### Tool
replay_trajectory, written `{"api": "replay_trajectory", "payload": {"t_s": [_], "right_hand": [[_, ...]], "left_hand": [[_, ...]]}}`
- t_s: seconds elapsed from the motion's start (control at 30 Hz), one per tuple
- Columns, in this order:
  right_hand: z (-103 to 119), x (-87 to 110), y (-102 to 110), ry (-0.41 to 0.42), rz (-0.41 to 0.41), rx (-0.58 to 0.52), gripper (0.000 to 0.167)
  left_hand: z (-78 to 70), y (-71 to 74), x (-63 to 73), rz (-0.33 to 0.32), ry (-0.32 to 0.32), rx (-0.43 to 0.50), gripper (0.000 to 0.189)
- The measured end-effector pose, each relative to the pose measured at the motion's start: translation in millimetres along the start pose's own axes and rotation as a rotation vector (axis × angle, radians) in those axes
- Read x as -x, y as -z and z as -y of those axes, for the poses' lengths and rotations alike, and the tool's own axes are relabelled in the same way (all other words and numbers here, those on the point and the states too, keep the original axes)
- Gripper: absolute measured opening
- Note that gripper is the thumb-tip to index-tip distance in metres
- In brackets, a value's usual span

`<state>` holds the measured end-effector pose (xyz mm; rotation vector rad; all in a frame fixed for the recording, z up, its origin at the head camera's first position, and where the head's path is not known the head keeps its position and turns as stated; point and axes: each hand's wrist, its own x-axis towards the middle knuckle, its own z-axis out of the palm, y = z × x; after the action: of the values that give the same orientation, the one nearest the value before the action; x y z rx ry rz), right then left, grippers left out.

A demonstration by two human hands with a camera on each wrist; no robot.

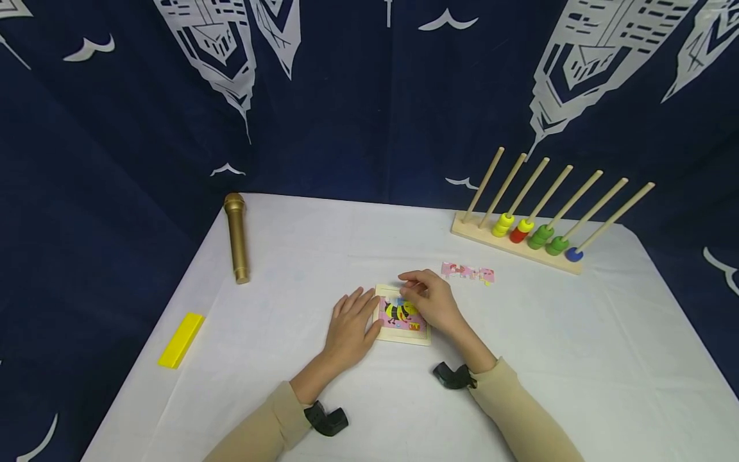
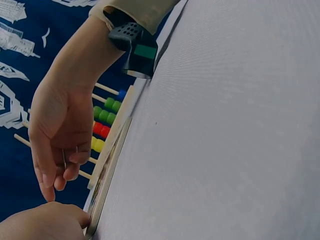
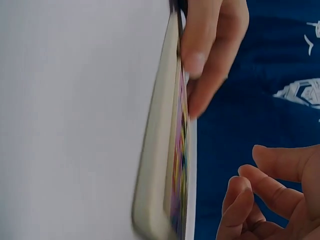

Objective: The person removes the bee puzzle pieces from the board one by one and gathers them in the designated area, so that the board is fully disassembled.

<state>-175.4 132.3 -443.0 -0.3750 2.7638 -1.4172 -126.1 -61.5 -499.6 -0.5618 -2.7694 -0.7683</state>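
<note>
A small wooden-framed jigsaw puzzle with a yellow and black bee on pink lies in front of the person. The left hand rests at its left side, fingers stretched out and thumb near the lower left edge; the right wrist view shows that thumb right at the frame. Over the puzzle's upper right part hovers the right hand, covering that corner. Its fingers are loosely bent, with a gap between thumb and fingertips and nothing seen between them. A short row of pink puzzle pieces lies just beyond the right hand.
At the back right stands a wooden bead rack with upright rods and yellow, red, green and blue beads. A gold microphone lies at the back left, a yellow block nearer the left table edge. Behind the white table hangs a dark blue cloth.
</note>
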Motion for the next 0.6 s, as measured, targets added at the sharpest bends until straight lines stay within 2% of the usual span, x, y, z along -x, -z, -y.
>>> {"api": "replay_trajectory", "payload": {"t_s": [0.27,0.6], "right_hand": [[4,4.8,-16,0.072,0.021,0.009,0.025],[-4,6.2,-23,0.072,0.037,0.023,0.028]], "left_hand": [[1.0,0.3,0.4,-0.025,-0.022,-0.004,0.046],[0.7,0.6,-0.2,-0.015,-0.019,-0.018,0.046]]}}
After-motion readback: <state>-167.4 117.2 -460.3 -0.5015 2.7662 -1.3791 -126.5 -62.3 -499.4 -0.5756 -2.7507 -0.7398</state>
